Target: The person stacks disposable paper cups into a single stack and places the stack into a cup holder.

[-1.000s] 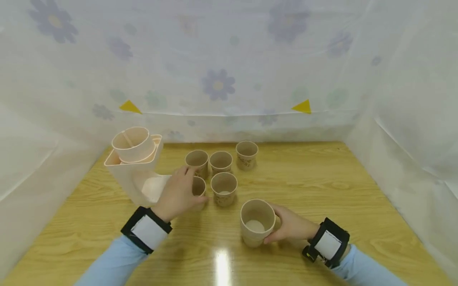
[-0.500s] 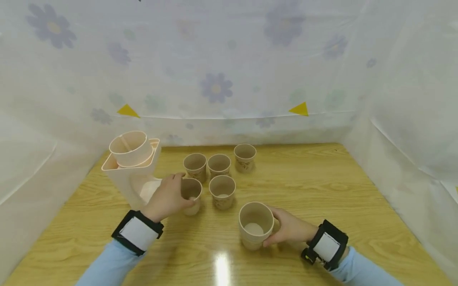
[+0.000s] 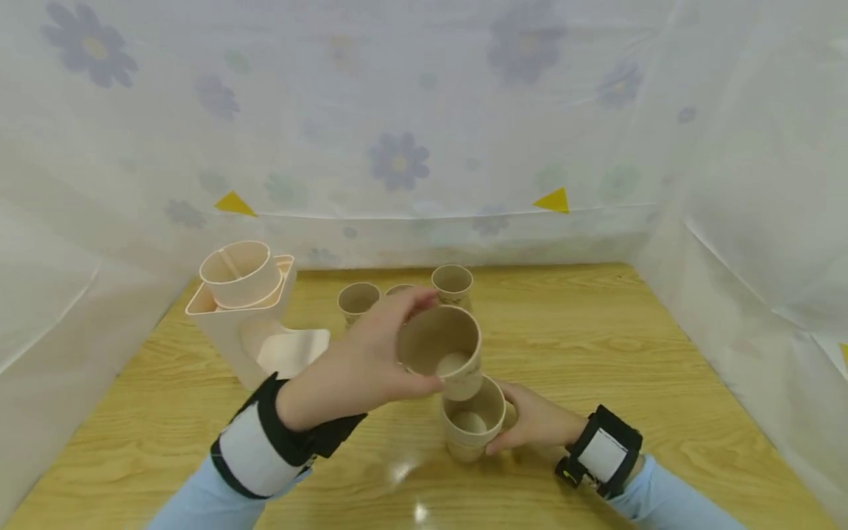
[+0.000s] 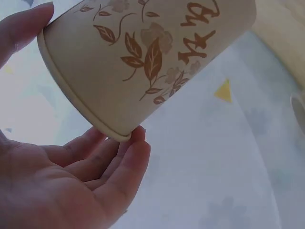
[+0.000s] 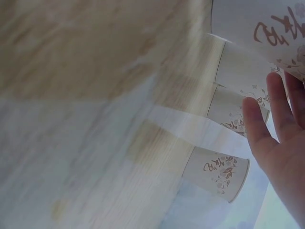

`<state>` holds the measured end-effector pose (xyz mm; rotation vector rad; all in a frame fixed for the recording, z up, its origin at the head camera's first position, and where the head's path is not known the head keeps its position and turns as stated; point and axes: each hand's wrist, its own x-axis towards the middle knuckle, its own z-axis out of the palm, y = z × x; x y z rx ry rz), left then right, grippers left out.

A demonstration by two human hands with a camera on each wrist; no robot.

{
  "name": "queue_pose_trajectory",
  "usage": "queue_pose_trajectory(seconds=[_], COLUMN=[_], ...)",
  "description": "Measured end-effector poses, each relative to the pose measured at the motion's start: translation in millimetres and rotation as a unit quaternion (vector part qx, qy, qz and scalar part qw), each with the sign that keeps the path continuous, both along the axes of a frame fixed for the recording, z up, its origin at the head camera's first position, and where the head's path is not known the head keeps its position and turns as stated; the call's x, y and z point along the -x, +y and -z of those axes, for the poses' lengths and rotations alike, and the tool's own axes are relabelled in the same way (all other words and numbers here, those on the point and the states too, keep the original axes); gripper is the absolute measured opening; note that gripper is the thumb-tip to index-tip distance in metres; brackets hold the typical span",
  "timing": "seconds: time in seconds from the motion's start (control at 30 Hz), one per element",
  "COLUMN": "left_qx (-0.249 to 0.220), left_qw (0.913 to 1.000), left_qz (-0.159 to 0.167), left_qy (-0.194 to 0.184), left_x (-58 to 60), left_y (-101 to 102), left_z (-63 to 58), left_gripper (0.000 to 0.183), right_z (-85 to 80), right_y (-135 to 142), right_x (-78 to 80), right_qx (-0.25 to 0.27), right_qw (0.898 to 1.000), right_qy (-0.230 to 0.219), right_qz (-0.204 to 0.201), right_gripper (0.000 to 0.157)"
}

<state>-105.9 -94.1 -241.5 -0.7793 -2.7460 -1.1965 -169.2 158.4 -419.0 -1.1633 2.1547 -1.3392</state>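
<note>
A beige paper cup is tilted in my left hand, its thumb and fingers at the rim. Brown leaves and lettering mark the side of this cup in the left wrist view. Its bottom overlaps the mouth of a stack of nested paper cups, which my right hand holds from the right side on the table. In the right wrist view, the fingers of my right hand lie beside a printed cup. Part of the right hand's grip is hidden behind the stack.
Paper cups stand at the back: one to the left, one to the right, and one partly hidden between them. A cream plastic stand with a round container on top is at the left. A flowered sheet hangs behind.
My left hand has lifted a paper cup from beside the plastic stand and carried it right, over the stack. My right hand stays at the stack.
</note>
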Motion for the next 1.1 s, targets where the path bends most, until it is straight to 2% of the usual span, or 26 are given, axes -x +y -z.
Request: queue_pose_trajectory(seconds=[0.07,0.2,0.33,0.53,0.73,1.0,1.1], left_qx=[0.007,0.038,0.051,0.077,0.120,0.150,0.150], left_qw=[0.9995,0.9968,0.9943,0.9916,0.9861,0.9843,0.9836], left_qz=[0.015,0.023,0.034,0.046,0.045,0.058,0.054], left_qy=[-0.026,-0.066,-0.088,-0.094,-0.106,-0.072,-0.085], left_x=[3.3,8.0,11.2,15.0,13.2,11.5,13.5], left_y=[10.1,22.9,28.6,32.3,35.8,38.2,33.2], left_z=[4.3,16.0,27.7,43.6,55.1,68.6,70.8], left_gripper=[0.082,0.082,0.082,0.079,0.077,0.079,0.085], right_z=[0.1,0.2,-0.3,-0.3,0.6,2.2,2.1], right_y=[-0.9,-2.8,-3.7,-6.3,-7.0,-6.0,-5.6], right_x=[-0.3,-1.6,-2.6,-1.7,-0.8,-1.4,-2.5], right_qx=[-0.006,-0.013,-0.013,0.004,0.009,-0.008,-0.011], right_qw=[1.000,1.000,1.000,1.000,1.000,1.000,1.000], right_qy=[0.002,-0.003,-0.011,-0.008,0.002,0.005,0.010], right_qz=[0.002,0.004,0.005,-0.006,-0.016,-0.009,-0.005], right_gripper=[0.069,0.068,0.069,0.073,0.072,0.072,0.071])
